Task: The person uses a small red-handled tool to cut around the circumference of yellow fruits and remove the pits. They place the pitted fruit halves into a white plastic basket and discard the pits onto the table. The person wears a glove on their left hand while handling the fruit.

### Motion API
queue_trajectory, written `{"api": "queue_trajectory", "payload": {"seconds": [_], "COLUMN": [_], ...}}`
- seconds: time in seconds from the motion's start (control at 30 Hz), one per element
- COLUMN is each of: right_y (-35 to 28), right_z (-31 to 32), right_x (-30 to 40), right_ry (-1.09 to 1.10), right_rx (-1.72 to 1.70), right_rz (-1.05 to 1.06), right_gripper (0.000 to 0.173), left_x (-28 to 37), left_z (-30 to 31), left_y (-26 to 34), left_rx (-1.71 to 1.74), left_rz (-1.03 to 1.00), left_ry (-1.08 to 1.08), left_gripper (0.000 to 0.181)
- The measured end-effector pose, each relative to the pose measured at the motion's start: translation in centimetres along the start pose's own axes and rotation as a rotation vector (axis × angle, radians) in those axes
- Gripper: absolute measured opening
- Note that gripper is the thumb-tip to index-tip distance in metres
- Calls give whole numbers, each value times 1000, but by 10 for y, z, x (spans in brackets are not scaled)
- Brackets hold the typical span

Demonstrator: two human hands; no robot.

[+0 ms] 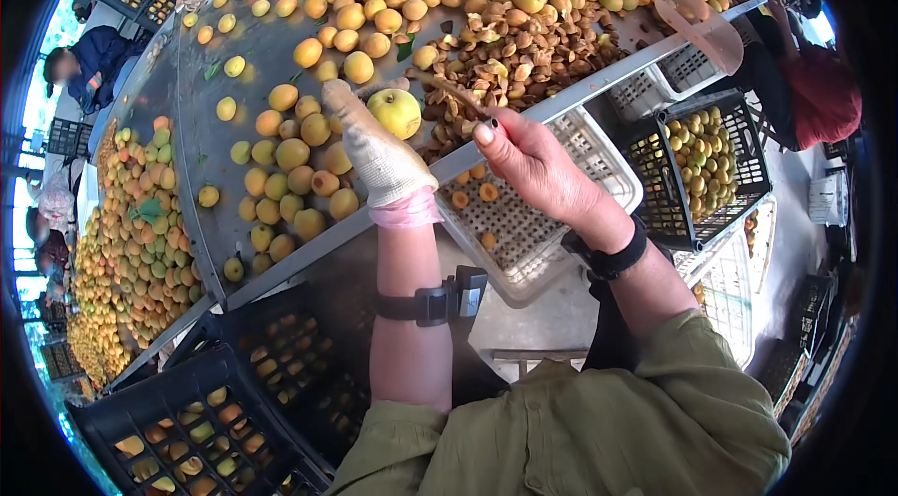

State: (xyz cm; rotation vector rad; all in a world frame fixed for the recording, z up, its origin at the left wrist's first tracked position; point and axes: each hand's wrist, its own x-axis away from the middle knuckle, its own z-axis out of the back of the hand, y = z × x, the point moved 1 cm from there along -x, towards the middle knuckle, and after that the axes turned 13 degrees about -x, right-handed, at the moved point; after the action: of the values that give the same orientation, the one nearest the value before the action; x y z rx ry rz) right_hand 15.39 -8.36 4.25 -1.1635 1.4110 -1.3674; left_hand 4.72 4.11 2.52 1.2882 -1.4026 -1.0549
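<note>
My left hand [379,138], in a cream knit glove over a pink cuff, holds a yellow-green apricot [394,113] above the metal table. My right hand [530,162] is bare and closed around the dark handle of a small tool [449,87], perhaps a knife; its thin brown end points at the fruit, and whether they touch is unclear. Below and left of the gloved hand lies a group of apricots [292,154]. A heap of brown apricot pits [519,57] lies beyond my right hand. Under the table's edge, a white plastic crate [523,285] holds several halved apricots [488,192].
A raised metal table edge [554,105] runs between me and the fruit. A pink translucent scoop or bowl [701,29] rests across it at the right. Black crates [733,215] of fruit stand right and lower left. Co-workers sit at the far left and upper right.
</note>
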Motion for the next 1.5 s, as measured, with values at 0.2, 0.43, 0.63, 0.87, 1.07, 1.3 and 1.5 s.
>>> {"api": "queue_trajectory", "payload": {"seconds": [0.2, 0.43, 0.63, 0.87, 1.07, 1.3, 1.5], "right_y": [9, 6, 14, 2, 4, 1, -6], "right_z": [-2, -8, -13, 4, 6, 7, 19], "right_x": [3, 6, 9, 6, 13, 22, 27], "right_ry": [-33, 13, 42, 110, 175, 78, 77], "right_rx": [110, 277, 357, 288, 150, 37, 46], "right_rz": [11, -7, 26, -23, 30, -52, -148], "right_gripper": [51, 50, 48, 50, 53, 52, 51], "left_x": [8, 12, 16, 45, 60, 62, 39], "left_z": [4, 4, -4, -19, -28, -24, -16], "left_y": [12, 12, 8, 1, 0, 0, -9], "left_rx": [-180, -233, 79, 505, 362, 253, 150], "left_rz": [-174, -129, 98, 319, 283, 250, 165], "left_ry": [-37, -24, -49, -507, -655, -532, -566], "left_gripper": [61, 63, 68, 75, 68, 73, 75]}}
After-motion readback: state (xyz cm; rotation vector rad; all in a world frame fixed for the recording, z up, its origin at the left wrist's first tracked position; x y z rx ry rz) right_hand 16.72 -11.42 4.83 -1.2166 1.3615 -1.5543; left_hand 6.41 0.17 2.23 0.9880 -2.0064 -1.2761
